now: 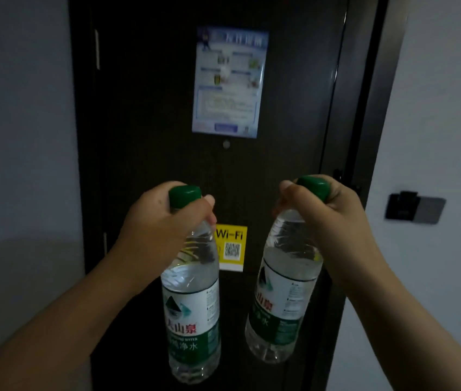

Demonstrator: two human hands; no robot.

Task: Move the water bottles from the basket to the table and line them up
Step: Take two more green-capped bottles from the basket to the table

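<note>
A dark door (150, 153) fills the view; neither basket nor table is seen. Two water bottles are carried in the air before it, hung by their necks. The left bottle (192, 314) is clasped under its green cap by the left hand (164, 227), the right bottle (282, 300), tilted, by the right hand (328, 218). Both fists should be kept tight and the bottles apart, so neither swings or slips before the table is reached.

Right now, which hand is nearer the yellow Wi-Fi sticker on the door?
Left. The left hand, holding a bottle by its neck, sits just left of the Wi-Fi sticker. The right hand, holding the other bottle, is farther off to the sticker's right.
</note>
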